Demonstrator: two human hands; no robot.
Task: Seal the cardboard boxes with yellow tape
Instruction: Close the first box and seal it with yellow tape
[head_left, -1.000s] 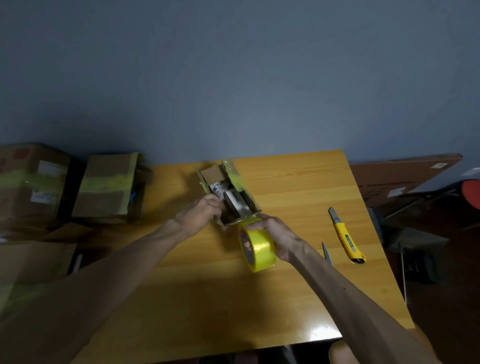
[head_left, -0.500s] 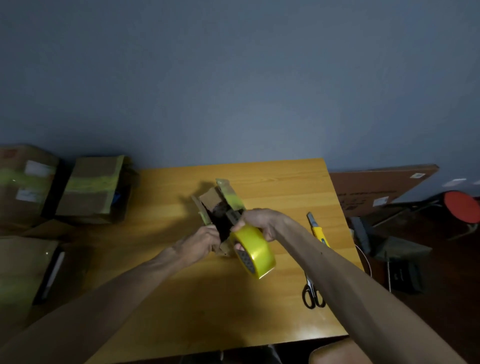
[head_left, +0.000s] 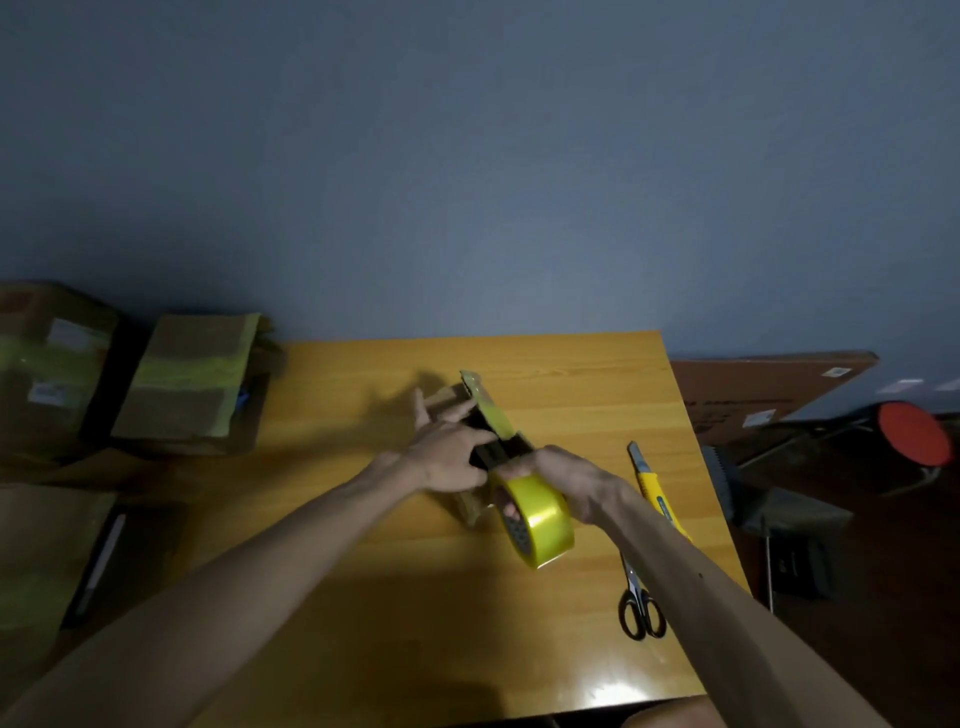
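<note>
A small open cardboard box (head_left: 470, 506) sits in the middle of the wooden table (head_left: 571, 384). One raised flap (head_left: 488, 402) carries a strip of yellow tape. My left hand (head_left: 449, 454) lies flat over the box's left side, fingers spread and pressing on it. My right hand (head_left: 574, 480) grips the yellow tape roll (head_left: 540, 522) at the box's near right corner, with fingers through the roll's core. The inside of the box looks dark and is mostly hidden by my hands.
A yellow utility knife (head_left: 657, 491) and black-handled scissors (head_left: 639, 605) lie right of my right arm. Taped cardboard boxes (head_left: 189, 384) stand at the left; flat cardboard (head_left: 47, 551) lies below them. A large cardboard sheet (head_left: 753, 387) and a red stool (head_left: 917, 434) are at the right.
My left hand has moved up from the box's near edge and spread flat across its top. The tape roll has shifted slightly right and nearer. The head view has shifted.
</note>
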